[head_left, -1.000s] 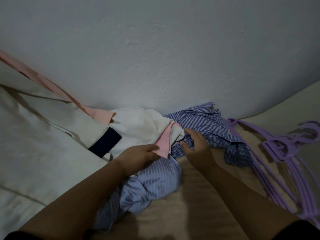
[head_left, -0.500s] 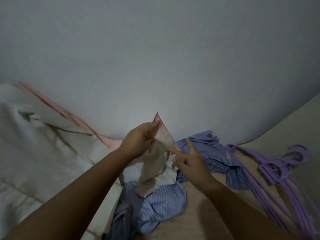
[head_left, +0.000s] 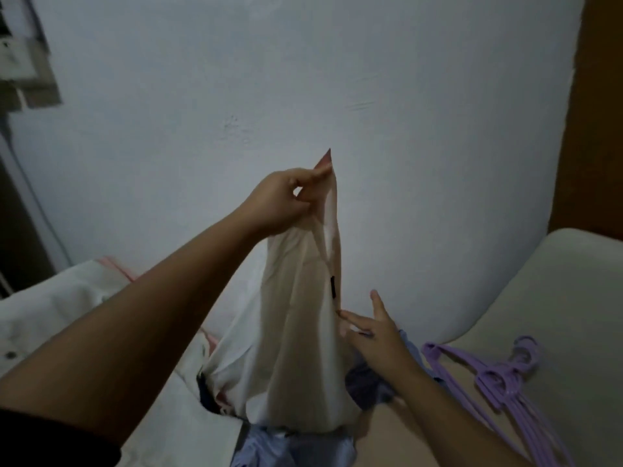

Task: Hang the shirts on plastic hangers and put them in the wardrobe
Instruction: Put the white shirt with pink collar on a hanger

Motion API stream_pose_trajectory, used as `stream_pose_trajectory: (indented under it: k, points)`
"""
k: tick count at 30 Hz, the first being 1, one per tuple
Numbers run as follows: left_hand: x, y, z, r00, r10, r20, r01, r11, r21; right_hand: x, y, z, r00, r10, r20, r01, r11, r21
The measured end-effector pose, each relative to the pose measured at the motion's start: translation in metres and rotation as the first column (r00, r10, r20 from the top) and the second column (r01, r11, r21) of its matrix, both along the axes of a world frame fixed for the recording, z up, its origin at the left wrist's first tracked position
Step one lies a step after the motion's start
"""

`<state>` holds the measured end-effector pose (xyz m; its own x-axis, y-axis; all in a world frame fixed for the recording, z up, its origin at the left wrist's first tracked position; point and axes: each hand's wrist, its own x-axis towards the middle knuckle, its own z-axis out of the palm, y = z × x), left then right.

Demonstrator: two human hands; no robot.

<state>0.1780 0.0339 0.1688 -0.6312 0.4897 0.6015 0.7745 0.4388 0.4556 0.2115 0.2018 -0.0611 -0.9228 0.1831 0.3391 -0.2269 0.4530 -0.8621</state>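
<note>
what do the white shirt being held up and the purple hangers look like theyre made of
White shirt: thin woven cloth, probably cotton, matte; it drapes in soft folds from the left hand. Purple hangers: moulded plastic, smooth with a slight sheen, thin rigid bars.

The white shirt [head_left: 303,332] hangs from the left hand [head_left: 279,200], a tall curtain across the middle that blocks any straight pass from left to right. The right hand [head_left: 374,335] touches its edge. Behind it the wall [head_left: 303,79] closes off the far side. On the bed [head_left: 556,298], bare room lies at the right, up to the purple hangers [head_left: 499,382]. Low down, blue shirts [head_left: 367,382] crowd the foot of the curtain. White bedding [head_left: 67,315] fills the left.
</note>
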Motion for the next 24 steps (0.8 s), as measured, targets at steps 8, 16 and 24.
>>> stream_pose_trajectory:
  k: [8,16,24]
  points:
    - [0.047,-0.007,0.076,0.997,-0.073,-0.021,0.075,0.984,0.16,0.043,0.016,0.024,0.981,0.16,0.106,-0.057,0.77,-0.635]
    - [0.066,-0.042,0.106,0.994,-0.101,0.041,0.085,0.956,0.279,0.051,-0.003,0.018,0.873,0.487,-0.013,-0.194,0.322,-0.927]
    - [0.051,-0.091,0.084,0.991,0.029,0.127,-0.061,0.965,0.256,0.07,0.028,0.084,0.923,0.368,-0.115,-0.282,0.438,-0.854]
